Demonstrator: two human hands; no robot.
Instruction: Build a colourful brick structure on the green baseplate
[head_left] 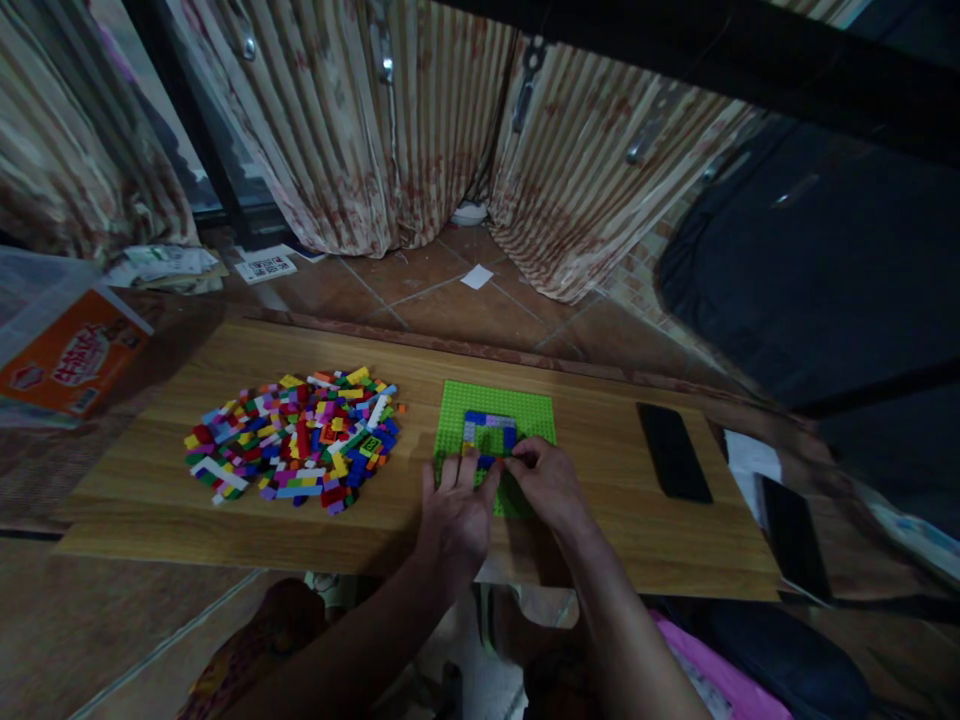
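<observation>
- Brick frame (491, 419): blue and lavender bricks in a square ring, sits on the green baseplate (536, 408), studs showing through its middle.
- Left hand (455, 512): over the near-left part of the baseplate, fingers reaching to the frame's near-left corner, thumb toward its near side. Can't tell if they're clamped on a brick.
- Right hand (549, 484): at the frame's near-right corner, thumb and index close together, tips near the left thumb. Can't tell if a brick is pinched between.
- Baseplate: lies flat on the wooden table (604, 440), partly under both hands.
- Loose brick pile (300, 432): left of baseplate, mixed colours, well apart from it.
- Black phone (673, 452): flat, toward the table's right end.
- Clear tub (67, 340): orange label, beyond the table's left end.
</observation>
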